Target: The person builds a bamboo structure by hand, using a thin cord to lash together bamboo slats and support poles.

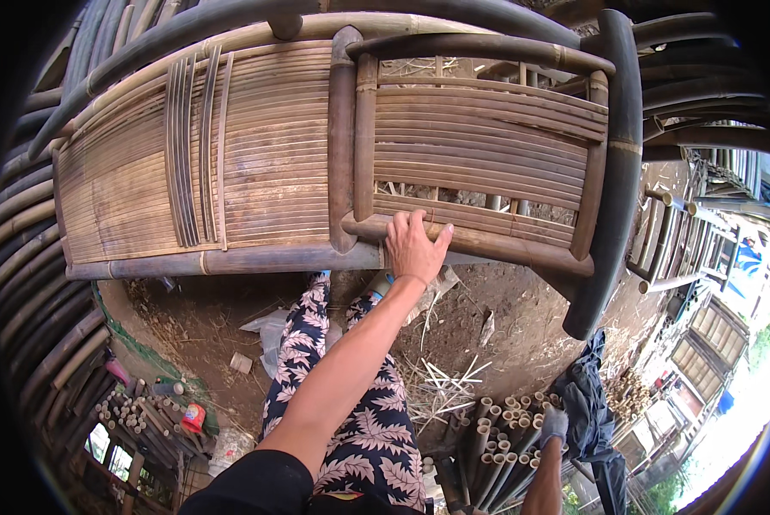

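A brown slatted bamboo bench (342,146) lies under the bare left hand (411,245), fingers loosely spread over its round near rail (497,246), and well beyond the grey-gloved right hand (555,424), grip unclear, near hollow tan bamboo tubes (498,446)

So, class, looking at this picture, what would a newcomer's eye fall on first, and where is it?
The large slatted bamboo frame across the upper middle, with loose dark strips lying on its left part. Next, the bare left hand on its front rail, near the centre. Below, leaf-patterned trousers stand out, with upright bamboo tubes to their right.
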{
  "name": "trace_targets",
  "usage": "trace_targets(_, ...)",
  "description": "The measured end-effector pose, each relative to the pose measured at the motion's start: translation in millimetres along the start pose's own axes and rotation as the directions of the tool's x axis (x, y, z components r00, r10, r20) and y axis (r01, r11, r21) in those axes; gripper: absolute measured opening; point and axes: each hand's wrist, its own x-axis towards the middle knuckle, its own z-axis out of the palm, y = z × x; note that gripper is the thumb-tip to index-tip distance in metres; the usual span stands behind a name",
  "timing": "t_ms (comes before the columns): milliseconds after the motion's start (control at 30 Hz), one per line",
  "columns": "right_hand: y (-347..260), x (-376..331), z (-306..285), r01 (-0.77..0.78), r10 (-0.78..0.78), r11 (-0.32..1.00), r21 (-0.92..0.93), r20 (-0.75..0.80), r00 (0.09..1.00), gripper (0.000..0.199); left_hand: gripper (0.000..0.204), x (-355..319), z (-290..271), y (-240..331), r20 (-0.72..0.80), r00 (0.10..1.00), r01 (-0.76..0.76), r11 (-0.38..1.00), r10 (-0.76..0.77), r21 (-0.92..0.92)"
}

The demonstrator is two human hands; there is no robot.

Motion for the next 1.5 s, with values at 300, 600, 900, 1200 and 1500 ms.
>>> trace_targets(300, -395.8, -114.7, -161.1, 0.635, -0.603, 0.479, 0.606, -0.299, 0.74, 0.032, 0.021, -53.5, -64.5, 0.0, 0.479, 0.874, 0.046, 0.966, 0.083, -0.252)
trace_targets(600, -392.8, -202.1, -293.9, 0.954, -0.748, 0.3, 0.002, -0.62, 0.237, 0.013, 0.071, -18.8, -77.9, 7.5, 0.281, 0.673, -0.514, 0.706, 0.684, -0.488)
trace_targets(900, -425.5, -26.3, -263.7, 0.576, -0.225, 0.813, 0.084, -0.868, 0.443, 0.027, 0.103, 53.4, -55.3, -43.8, 0.408, 0.852, -0.446, 0.862, 0.327, 0.241)
trace_targets(1200, -536.1, -23.4, -203.9, 0.48, -0.523, 0.829, -0.288, -0.704, 0.481, 0.03, 0.104, 77.4, -38.7, -82.3, 0.403, 0.768, -0.635, 0.678, 0.498, 0.37)
trace_targets(1500, -608.0, -20.9, -198.0, 0.659, -0.779, 0.582, -0.476, -0.095, 0.62, 0.022, 0.092, 112.2, -57.7, -57.4, 0.691, 0.662, -0.446, 0.893, 0.291, 0.051)
